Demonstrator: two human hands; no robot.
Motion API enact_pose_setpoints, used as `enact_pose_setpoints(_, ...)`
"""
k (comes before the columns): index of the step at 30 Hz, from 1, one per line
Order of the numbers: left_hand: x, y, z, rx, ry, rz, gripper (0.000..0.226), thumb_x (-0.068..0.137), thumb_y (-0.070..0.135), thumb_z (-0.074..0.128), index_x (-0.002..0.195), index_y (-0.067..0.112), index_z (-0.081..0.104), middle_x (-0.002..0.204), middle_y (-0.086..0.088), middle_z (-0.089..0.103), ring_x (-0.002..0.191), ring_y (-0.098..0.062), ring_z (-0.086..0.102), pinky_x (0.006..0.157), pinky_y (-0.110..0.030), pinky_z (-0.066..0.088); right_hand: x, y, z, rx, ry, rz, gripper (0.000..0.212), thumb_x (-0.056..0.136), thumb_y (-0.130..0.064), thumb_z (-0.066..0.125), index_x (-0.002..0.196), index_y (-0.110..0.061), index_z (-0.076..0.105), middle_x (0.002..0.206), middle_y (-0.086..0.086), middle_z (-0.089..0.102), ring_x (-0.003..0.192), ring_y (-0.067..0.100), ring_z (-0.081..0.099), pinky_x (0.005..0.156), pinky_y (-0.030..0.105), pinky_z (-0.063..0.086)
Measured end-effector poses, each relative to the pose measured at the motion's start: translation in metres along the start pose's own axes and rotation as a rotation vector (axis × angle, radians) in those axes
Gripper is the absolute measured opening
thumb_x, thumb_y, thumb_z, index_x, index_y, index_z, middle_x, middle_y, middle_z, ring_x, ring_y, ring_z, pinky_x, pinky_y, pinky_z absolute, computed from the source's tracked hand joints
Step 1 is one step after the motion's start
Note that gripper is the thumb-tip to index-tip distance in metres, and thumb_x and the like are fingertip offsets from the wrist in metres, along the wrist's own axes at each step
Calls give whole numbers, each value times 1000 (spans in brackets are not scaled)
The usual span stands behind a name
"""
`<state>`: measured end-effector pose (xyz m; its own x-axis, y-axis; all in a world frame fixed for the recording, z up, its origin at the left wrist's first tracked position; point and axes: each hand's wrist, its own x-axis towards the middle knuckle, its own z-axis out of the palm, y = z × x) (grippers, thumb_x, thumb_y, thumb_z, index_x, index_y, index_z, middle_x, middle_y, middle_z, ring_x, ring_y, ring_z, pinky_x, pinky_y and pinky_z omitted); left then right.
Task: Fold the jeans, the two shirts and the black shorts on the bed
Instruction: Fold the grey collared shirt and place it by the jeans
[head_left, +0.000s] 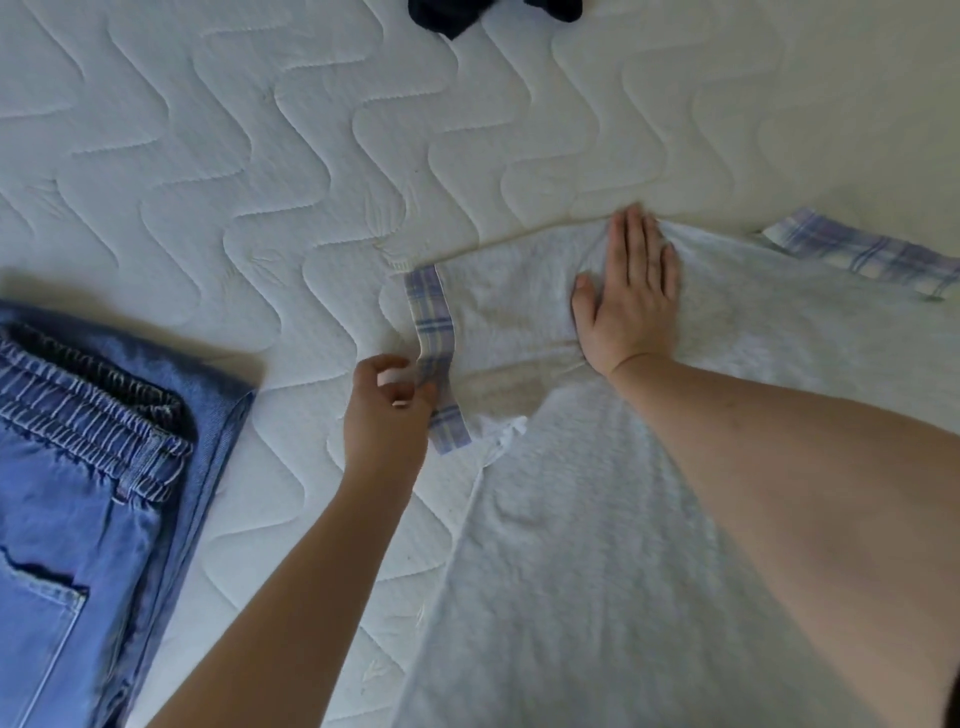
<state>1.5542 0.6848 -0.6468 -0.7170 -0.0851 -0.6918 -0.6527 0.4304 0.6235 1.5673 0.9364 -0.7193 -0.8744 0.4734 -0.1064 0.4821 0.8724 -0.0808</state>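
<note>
White quilted mattress (291, 156) with a wavy stitched pattern fills the head view and serves as the working surface. Toward five o'clock a pale grey shirt (597, 545) lies spread flat on it, its body running down to the bottom edge. One short sleeve points toward nine o'clock from the shirt's shoulder and ends in a blue-and-cream plaid cuff (434, 358); a second plaid cuff (862, 254) shows at about two o'clock, near the right edge.

The right hand (631, 291) lies palm down on the shirt's shoulder area, just right of centre. Its fingers are straight and held close together, pointing toward twelve o'clock, with the thumb set out to the side; the cloth bunches slightly at the fingertips.

The left hand (387, 410) is at the near end of the left plaid cuff, a little below centre. Its fingers are curled, and thumb and fingertips appear to pinch the cuff's edge, though blur makes the exact contact hard to judge.

At eight o'clock the blue jeans (88, 493) lie folded, elastic waistband and a back pocket facing up, well apart from the shirt. At twelve o'clock, cut by the top edge, a dark garment (452, 15) rests on the mattress.
</note>
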Motion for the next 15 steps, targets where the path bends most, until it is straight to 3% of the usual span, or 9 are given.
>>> enact_pose_setpoints(3, -22, -14, 7, 96, 119, 107, 39, 87, 23, 72, 118, 25, 48, 101, 5, 59, 85, -16, 62, 69, -32, 55, 0, -1, 0, 2, 10, 1, 70, 95, -41, 26, 156, -10, 12, 164, 7, 11, 151, 20, 7, 123, 42, 5)
enact_pose_setpoints(6, -38, -34, 15, 400, 249, 659, 40, 90, 17, 68, 124, 15, 46, 116, -6, 51, 103, -23, 54, 89, -37, 49, 1, -2, 1, -16, -1, 2, 69, 95, -40, 27, 156, -10, 10, 164, 7, 9, 151, 20, 6, 123, 42, 3)
enact_pose_setpoints(8, -39, -41, 25, 603, 176, 963, 38, 93, 22, 62, 127, 14, 49, 125, -12, 55, 116, -26, 52, 99, -41, 43, 0, -1, 2, -35, -13, 7, 69, 96, -40, 27, 156, -10, 9, 164, 7, 8, 151, 20, 5, 123, 42, 3)
enact_pose_setpoints(12, -26, -36, 49, 946, -28, 1010, 62, 98, 43, 48, 148, 7, 40, 157, -14, 33, 148, -29, 26, 121, -43, 20, 0, -3, 2, -40, -13, 6, 69, 96, -39, 27, 156, -9, 10, 164, 8, 8, 151, 20, 6, 123, 42, 5)
enact_pose_setpoints(15, -7, -36, 60, 1049, -121, 1067, 57, 95, 30, 54, 147, 6, 43, 157, -13, 34, 149, -28, 24, 121, -44, 19, 1, -2, 2, -33, 9, 6, 69, 96, -39, 30, 156, -8, 13, 164, 8, 11, 151, 20, 8, 123, 42, 6)
